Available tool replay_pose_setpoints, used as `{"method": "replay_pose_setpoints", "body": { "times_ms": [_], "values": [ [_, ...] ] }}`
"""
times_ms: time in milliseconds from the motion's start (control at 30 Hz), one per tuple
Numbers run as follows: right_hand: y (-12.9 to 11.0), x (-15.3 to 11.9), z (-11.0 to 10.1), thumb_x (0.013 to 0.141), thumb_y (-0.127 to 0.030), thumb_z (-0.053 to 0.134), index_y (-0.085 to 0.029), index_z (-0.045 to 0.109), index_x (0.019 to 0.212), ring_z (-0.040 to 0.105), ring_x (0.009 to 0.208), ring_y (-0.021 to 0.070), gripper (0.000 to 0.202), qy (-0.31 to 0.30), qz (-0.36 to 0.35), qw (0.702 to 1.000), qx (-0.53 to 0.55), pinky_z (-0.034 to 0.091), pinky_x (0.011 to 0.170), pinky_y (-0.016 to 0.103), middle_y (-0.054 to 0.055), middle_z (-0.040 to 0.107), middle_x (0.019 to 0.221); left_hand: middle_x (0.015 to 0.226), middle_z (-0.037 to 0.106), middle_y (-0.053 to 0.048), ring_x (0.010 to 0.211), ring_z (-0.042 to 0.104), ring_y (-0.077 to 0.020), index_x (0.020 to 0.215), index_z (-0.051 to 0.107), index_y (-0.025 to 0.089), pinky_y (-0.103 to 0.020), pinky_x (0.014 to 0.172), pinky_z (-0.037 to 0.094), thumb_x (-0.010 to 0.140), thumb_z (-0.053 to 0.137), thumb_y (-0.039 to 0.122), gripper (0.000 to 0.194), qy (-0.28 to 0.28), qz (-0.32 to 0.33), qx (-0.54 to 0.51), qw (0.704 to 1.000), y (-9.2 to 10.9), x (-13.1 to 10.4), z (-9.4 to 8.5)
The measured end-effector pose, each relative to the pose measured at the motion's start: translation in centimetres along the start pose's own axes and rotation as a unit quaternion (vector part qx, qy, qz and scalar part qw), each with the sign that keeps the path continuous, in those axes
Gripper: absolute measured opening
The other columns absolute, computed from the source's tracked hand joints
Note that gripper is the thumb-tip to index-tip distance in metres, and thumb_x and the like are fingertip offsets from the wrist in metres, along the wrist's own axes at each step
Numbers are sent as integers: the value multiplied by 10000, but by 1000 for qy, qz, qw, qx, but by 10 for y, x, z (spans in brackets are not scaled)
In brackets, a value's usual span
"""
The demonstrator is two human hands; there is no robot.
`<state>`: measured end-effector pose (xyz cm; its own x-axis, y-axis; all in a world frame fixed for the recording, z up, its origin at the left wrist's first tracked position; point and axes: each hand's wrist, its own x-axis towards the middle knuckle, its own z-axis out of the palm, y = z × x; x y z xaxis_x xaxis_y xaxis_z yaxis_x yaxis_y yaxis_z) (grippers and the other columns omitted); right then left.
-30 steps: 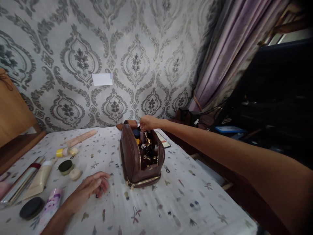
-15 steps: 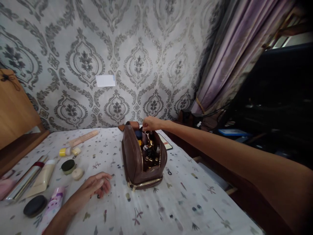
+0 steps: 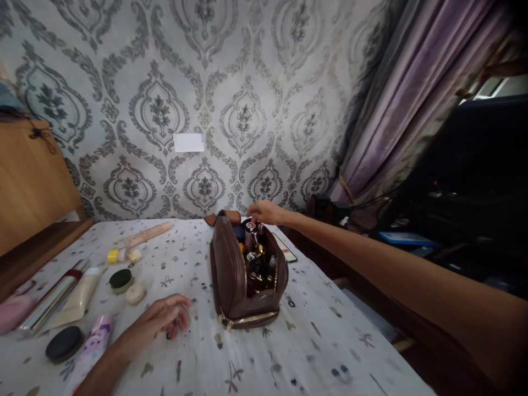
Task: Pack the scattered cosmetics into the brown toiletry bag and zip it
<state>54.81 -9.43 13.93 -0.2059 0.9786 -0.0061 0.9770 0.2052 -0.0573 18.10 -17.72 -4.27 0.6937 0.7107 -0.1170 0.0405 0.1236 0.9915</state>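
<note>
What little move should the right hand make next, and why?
Probably lift the right hand gently clear of the brown bag: the pale-topped tube stands inside, just below that hand, so going straight up seems least likely to knock it. Whether hand and tube touch, I cannot tell.

An open brown bag point(image 3: 229, 275) stands on the cloth-covered worktop point(image 3: 317, 346), with a bottle point(image 3: 249, 237) and other small items inside. The right hand point(image 3: 263, 212) is at the bag's far end, its grip unclear. The left hand point(image 3: 167, 319), loosely curled, is between the bag and a purple-and-white tube point(image 3: 95, 342). Behind, a white card point(image 3: 188, 142) shows against the patterned wall point(image 3: 243, 118).
</note>
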Motion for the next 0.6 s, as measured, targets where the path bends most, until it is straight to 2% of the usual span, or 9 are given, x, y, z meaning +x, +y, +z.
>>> {"method": "replay_pose_setpoints", "body": {
  "times_ms": [233, 433, 600],
  "values": [
    [1, -3, 1, 810, -59, 529, -139, 756, 1026, 673, 727, 125, 324, 29, -1, 1000, 2, 420, 636, 168, 26, 771, 813, 896, 662, -96, 802, 600, -197, 1116, 652, 162, -266, 616, 441, 853, 601, 632, 541, -14, 11, -16, 1000, -9, 4, -5],
    [6, -24, -4, 803, -176, 619, -130, 762, 854, 625, 685, 129, 158, 50, 0, 999, -8, 382, 602, 194, 33, 737, 761, 900, 659, -99, 813, 600, -205, 1106, 656, 160, -273, 623, 444, 839, 605, 651, 561, -11, 7, -6, 1000, -3, 2, -2],
    [9, -33, -2, 779, -184, 661, -142, 761, 847, 632, 662, 132, 129, 47, 0, 999, 1, 399, 600, 197, 18, 732, 736, 900, 652, -96, 805, 594, -198, 1111, 659, 157, -274, 638, 439, 827, 602, 677, 595, -10, 1, 10, 1000, 0, 0, -2]
  ]
}}
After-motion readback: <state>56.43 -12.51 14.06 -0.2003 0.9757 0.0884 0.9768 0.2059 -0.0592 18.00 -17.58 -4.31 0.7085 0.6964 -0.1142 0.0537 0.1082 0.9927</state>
